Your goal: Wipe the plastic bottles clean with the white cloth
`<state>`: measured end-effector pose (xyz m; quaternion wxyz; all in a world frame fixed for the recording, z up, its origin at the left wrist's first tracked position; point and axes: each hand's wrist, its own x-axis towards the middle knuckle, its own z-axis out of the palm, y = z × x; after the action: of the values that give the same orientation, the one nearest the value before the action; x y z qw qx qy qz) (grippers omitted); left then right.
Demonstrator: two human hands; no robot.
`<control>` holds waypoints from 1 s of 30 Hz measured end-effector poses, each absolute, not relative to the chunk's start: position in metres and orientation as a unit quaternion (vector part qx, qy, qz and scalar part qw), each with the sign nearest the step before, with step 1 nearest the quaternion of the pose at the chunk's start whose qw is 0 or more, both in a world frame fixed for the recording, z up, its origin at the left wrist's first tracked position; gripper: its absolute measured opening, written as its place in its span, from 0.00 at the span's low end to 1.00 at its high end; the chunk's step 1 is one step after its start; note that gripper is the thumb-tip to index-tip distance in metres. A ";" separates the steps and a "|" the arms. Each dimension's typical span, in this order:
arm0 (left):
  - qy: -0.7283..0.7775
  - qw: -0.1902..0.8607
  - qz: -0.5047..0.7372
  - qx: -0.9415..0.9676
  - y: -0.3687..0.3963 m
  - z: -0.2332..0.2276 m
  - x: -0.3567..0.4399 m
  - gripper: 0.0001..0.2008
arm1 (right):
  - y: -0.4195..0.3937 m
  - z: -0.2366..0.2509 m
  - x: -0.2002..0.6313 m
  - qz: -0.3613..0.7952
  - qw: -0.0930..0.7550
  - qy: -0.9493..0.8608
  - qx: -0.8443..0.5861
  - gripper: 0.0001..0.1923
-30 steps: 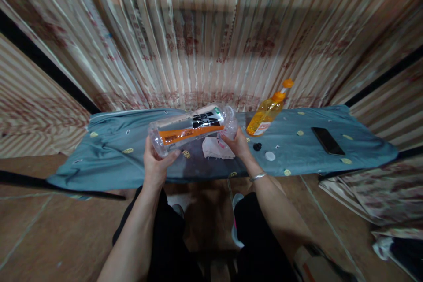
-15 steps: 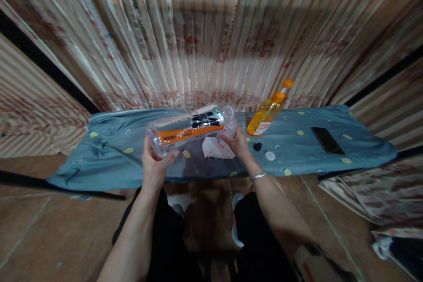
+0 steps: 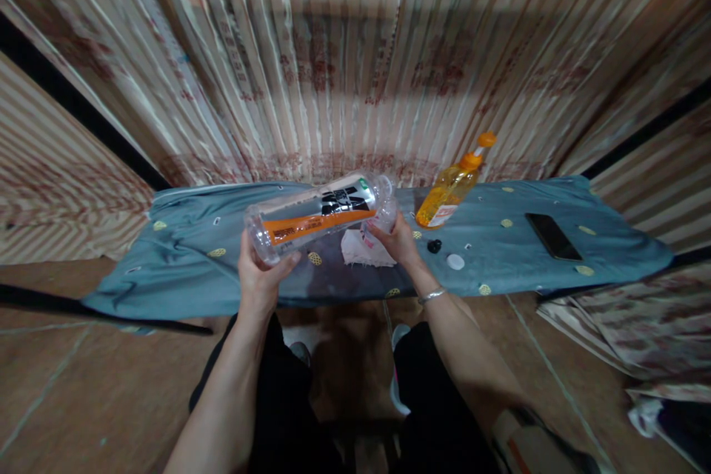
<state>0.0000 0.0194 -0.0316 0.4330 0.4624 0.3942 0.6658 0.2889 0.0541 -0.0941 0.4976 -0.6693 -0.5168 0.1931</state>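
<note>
A large clear plastic bottle with an orange, black and white label lies sideways in the air above a low table covered in blue cloth. My left hand grips its base end. My right hand holds its neck end, with a small piece of pale cloth or tissue at the fingers. A crumpled white rag lies on the blue cloth just below the bottle.
An orange dish-soap bottle stands to the right. A small black cap and a white cap lie near it. A black phone rests farther right. Striped curtains hang behind.
The bottle and both hands have shifted very slightly left and up; the grip on both ends is the same.
</note>
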 end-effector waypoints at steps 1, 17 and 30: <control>0.396 0.437 0.665 0.459 0.019 -0.031 0.000 0.45 | 0.055 -0.094 0.289 0.195 0.492 -0.516 -0.674 0.32; 0.422 0.448 0.673 0.410 0.016 -0.024 0.000 0.43 | 0.051 -0.087 0.282 0.207 0.474 -0.521 -0.679 0.26; 0.428 0.445 0.671 0.411 0.016 -0.022 0.000 0.44 | 0.048 -0.081 0.278 0.206 0.470 -0.517 -0.686 0.23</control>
<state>0.0000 0.0158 -0.0216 0.4445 0.4113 0.4281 0.6708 0.2781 0.0481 -0.0814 0.4697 -0.6856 -0.5166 0.2060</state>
